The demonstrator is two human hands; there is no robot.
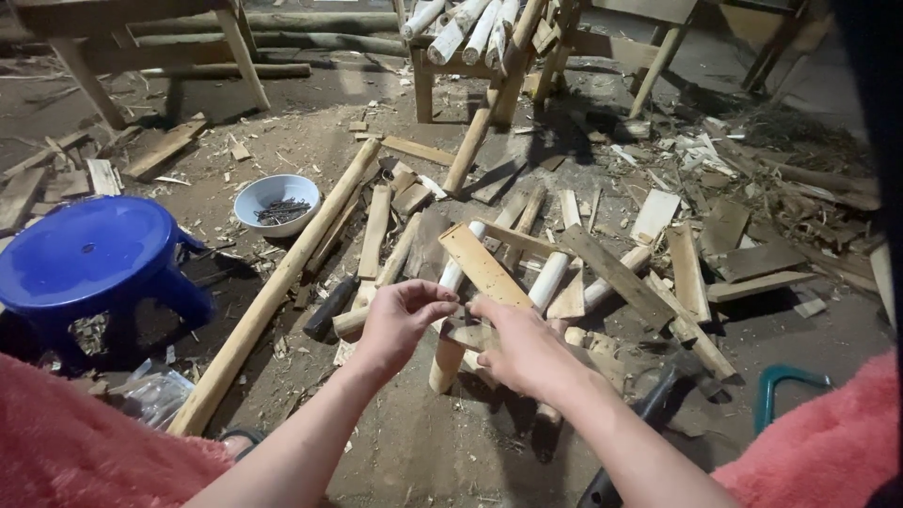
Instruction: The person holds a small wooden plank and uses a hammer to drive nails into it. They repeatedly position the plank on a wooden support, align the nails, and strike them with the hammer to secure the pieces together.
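I'm seeing both hands meeting low over the dirt floor (414, 442), in the middle of the view. My left hand (400, 325) is curling its fingers, thumb and fingertips pinching toward the near end of a small flat wood piece (467, 333). My right hand (522, 353) is lying on that same piece from the other side, fingers pressed together and bent over it, so both hands are gripping it between them. The piece is sitting at the near end of a rough wooden frame (555, 268) made of pale round sticks with flat slats across them, which is resting on the floor just beyond the hands.

Left of the frame a long pale pole (282, 282) is lying diagonally, and a dark-handled tool (329, 309) is lying just beside it. A white bowl (276, 202) holding dark nails is sitting farther back, and a blue plastic stool (89, 259) is standing at the far left. A green-framed saw (785, 386) is lying at the right, near my pink-covered knee (828, 442). Offcuts and shavings are littering the ground all round.
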